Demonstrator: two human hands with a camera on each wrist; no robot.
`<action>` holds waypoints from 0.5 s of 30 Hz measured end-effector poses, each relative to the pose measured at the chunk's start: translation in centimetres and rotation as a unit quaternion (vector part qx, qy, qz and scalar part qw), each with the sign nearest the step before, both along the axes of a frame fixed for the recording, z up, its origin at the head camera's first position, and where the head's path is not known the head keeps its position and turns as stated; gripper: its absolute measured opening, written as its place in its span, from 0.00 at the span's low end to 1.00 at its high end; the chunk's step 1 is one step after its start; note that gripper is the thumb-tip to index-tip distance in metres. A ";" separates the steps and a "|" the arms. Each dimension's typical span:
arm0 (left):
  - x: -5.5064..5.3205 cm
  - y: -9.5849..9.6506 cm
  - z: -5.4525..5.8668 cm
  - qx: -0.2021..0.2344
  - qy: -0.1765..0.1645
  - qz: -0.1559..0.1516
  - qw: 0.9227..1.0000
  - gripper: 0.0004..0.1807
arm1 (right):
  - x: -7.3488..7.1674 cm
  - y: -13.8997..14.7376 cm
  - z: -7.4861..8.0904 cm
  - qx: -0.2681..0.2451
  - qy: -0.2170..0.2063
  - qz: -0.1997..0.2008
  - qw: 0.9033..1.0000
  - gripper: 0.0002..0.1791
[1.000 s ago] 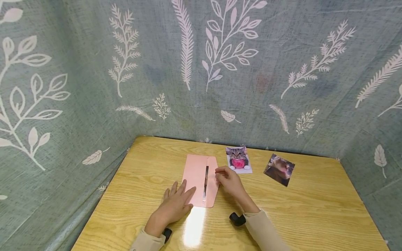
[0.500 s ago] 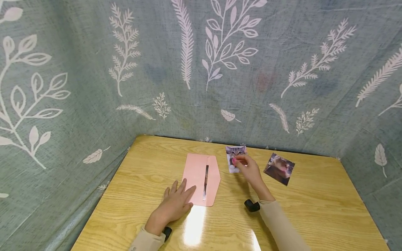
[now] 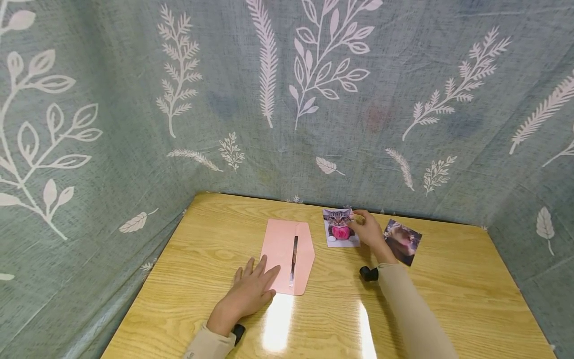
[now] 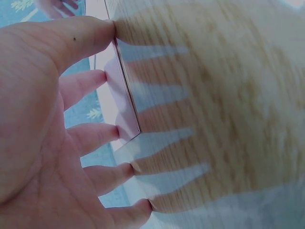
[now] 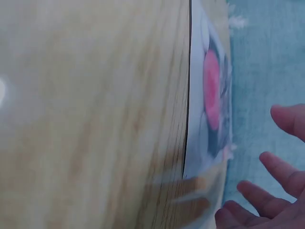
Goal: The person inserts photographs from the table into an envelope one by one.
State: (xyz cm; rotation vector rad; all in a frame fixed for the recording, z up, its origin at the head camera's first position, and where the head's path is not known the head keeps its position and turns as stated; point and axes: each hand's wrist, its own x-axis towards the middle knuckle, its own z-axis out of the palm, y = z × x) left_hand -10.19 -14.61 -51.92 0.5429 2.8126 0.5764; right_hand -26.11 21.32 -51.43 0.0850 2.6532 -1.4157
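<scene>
A pink envelope [image 3: 282, 249] lies on the wooden table [image 3: 448, 299], with a dark slit along its flap. My left hand [image 3: 253, 289] rests flat on its near left corner with the fingers spread; the left wrist view shows straight fingers [image 4: 90, 81] pressing the envelope [image 4: 119, 105]. A cat photo [image 3: 339, 229] lies just right of the envelope. My right hand [image 3: 369, 230] sits at that photo's right edge, its fingertips at the top right corner. In the right wrist view the fingers [image 5: 267, 202] are loosely spread beside the cat photo [image 5: 209, 90] and grip nothing.
A second, darker photo [image 3: 405, 242] lies tilted to the right of my right hand, partly hidden by the wrist. Grey-green leaf-print cloth [image 3: 287, 99] walls the table at the back and on both sides. Glare marks the table's near part.
My right hand left the envelope's flap, moved right and away over the cat photo, and now sits at its right edge. The left hand and envelope have stayed put.
</scene>
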 end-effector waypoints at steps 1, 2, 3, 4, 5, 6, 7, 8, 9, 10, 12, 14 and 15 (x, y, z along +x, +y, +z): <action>0.0 0.0 0.0 -0.001 0.000 0.000 1.000 0.33 | -0.4 0.1 -0.1 0.001 -0.004 0.000 1.000 0.33; 0.0 0.0 0.0 -0.001 -0.001 0.000 1.000 0.33 | -0.7 0.2 -0.2 0.001 -0.007 0.001 1.000 0.34; 0.0 -0.1 0.0 -0.001 -0.001 -0.001 1.000 0.33 | -1.0 0.3 -0.3 0.002 -0.010 0.004 1.000 0.35; 0.0 -0.1 0.1 -0.001 -0.002 -0.001 1.000 0.33 | -1.3 0.3 -0.4 0.007 -0.010 0.007 1.000 0.36; 0.0 -0.1 0.1 0.000 -0.003 -0.001 1.000 0.33 | -1.5 0.4 -0.5 0.010 -0.011 0.011 1.000 0.36; 0.0 -0.1 0.1 0.001 -0.004 -0.001 1.000 0.33 | -1.8 0.4 -0.6 0.016 -0.010 0.015 1.000 0.36; 0.0 -0.1 0.2 0.001 -0.004 0.000 1.000 0.33 | -2.0 0.4 -0.7 0.029 -0.008 0.019 0.999 0.37; 0.0 -0.1 0.2 0.001 -0.004 0.000 1.000 0.33 | -2.3 0.4 -0.8 0.044 -0.004 0.024 0.999 0.37; 0.0 -0.1 0.2 0.001 -0.003 0.000 1.000 0.33 | -2.5 0.4 -0.8 0.060 -0.002 0.027 0.998 0.37; 0.0 -0.1 0.3 0.000 -0.002 -0.001 1.000 0.32 | -2.8 0.4 -0.9 0.074 -0.002 0.029 0.997 0.37; 0.0 -0.1 0.3 -0.001 0.001 -0.002 1.000 0.32 | -3.3 0.3 -0.9 0.107 -0.001 0.033 0.994 0.38; 0.0 -0.1 0.2 -0.001 0.004 -0.003 1.000 0.32 | -3.7 0.2 -0.8 0.133 -0.006 0.036 0.990 0.39; -0.1 -0.1 0.2 -0.001 0.004 -0.003 1.000 0.32 | -3.8 0.1 -0.7 0.146 -0.011 0.038 0.989 0.40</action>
